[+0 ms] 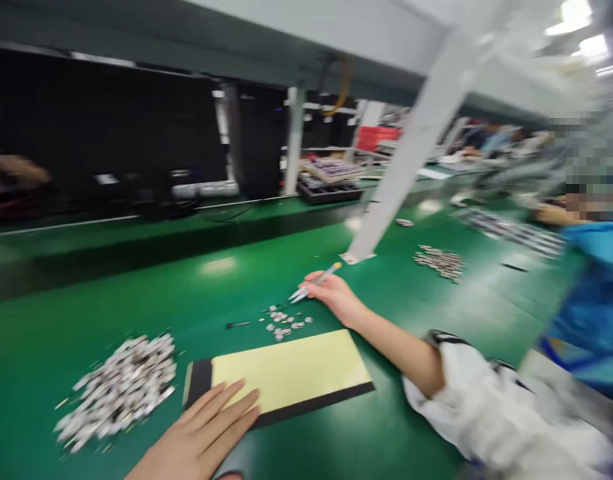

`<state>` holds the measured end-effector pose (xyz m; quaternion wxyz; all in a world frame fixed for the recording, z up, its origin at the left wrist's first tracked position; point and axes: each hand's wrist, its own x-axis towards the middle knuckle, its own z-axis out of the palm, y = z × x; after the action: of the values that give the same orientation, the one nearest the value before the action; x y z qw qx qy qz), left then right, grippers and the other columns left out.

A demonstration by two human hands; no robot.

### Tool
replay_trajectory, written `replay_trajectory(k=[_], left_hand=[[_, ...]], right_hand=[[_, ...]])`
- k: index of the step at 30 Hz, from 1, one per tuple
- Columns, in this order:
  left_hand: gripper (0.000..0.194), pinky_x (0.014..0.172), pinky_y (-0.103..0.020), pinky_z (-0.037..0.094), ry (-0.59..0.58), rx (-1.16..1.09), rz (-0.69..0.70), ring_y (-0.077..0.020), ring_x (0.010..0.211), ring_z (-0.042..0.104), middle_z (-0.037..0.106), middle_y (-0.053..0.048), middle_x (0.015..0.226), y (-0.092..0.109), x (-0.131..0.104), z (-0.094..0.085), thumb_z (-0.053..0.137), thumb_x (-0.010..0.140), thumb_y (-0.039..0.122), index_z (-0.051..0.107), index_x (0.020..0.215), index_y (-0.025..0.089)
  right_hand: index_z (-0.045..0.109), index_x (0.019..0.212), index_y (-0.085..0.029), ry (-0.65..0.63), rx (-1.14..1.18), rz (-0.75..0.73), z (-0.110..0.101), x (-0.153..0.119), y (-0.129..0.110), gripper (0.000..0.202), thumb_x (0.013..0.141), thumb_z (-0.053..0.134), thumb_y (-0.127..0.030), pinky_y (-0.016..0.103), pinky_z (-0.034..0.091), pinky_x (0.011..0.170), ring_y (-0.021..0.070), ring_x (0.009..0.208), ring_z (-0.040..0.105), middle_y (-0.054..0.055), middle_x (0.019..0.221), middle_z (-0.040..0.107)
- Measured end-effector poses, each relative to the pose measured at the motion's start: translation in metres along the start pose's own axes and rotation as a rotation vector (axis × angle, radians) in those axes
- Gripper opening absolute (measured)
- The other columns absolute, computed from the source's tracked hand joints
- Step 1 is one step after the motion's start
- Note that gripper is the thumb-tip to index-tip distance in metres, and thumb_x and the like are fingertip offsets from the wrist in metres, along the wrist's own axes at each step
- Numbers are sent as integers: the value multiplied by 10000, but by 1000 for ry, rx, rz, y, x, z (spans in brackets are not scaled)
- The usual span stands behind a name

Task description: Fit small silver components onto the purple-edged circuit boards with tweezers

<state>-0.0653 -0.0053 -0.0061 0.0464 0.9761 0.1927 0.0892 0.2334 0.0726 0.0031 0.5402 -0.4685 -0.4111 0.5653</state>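
Note:
My left hand [201,427] lies flat with its fingers stretched out. Its fingertips rest on the lower left part of a yellow sheet [291,367] that has black borders. Beyond the sheet, my right hand [334,297] pinches a pair of slim, pale tweezers [320,280] with a yellow back end. Their points slant down to the left, just above a scatter of small silvery round parts [281,323] on the green table. Left of these lies a small dark part [237,325] with a thin stem. Motion blur hides finer detail.
A heap of small whitish metal parts [121,387] lies at the left, another pile [439,262] at the right. A slanted white post [401,160] meets the green table [396,427]. Black trays [331,190] stand behind. At the right edge sits a person in blue [594,293].

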Motion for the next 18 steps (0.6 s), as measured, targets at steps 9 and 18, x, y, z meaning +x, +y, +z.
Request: replay_trajectory(k=[9, 18], left_hand=[[538, 1090, -424, 217, -198, -302, -132, -252, 1304, 227, 304, -42, 1389, 13, 1, -24, 327, 877, 450, 276, 1329, 163], [629, 1091, -436, 197, -200, -307, -104, -260, 1314, 191, 235, -26, 1416, 11, -1, -21, 326, 852, 519, 188, 1360, 175]], right_hand=[[566, 826, -184, 17, -115, 49, -6, 5, 6, 429, 525, 794, -386, 247, 492, 668, 166, 789, 606, 57, 823, 649], [573, 813, -190, 32, -178, 32, -5, 5, 4, 459, 497, 792, -441, 294, 501, 736, 196, 832, 603, 76, 842, 648]])
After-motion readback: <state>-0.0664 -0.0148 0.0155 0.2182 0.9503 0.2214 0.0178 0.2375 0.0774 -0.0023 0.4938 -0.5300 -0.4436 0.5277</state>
